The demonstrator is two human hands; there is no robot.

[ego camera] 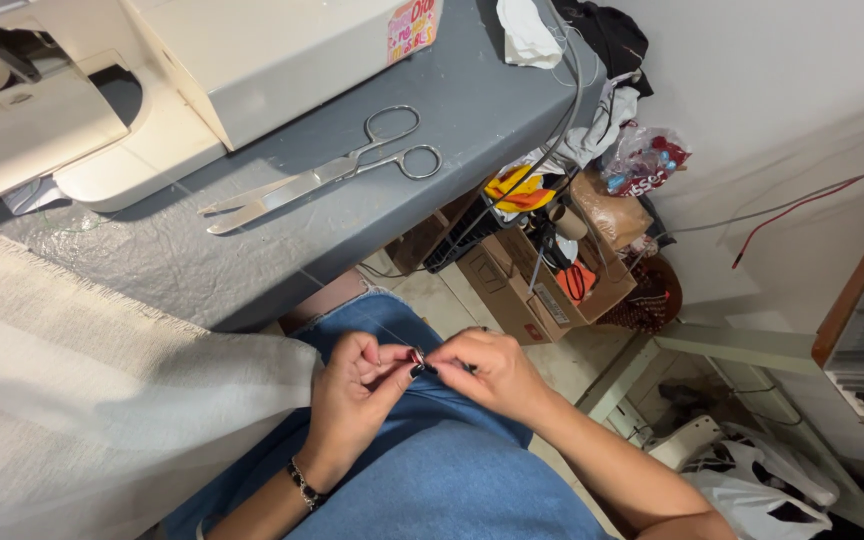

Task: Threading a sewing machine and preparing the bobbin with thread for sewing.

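My left hand (350,400) and my right hand (492,372) meet over my lap, which is covered in blue denim (432,480). Their fingertips pinch a tiny dark and silvery thing (419,362) between them; it is too small to tell what it is. A thin thread (352,305) runs from it up toward the table. A dark bracelet sits on my left wrist. White fabric (82,400) drapes from the table over my left side.
A white sewing machine (202,60) stands on the grey table (252,240), with large metal scissors (322,175) lying open beside it. On the floor at the right are cardboard boxes (542,285) full of clutter, cables, plastic bags (752,480) and a white wall.
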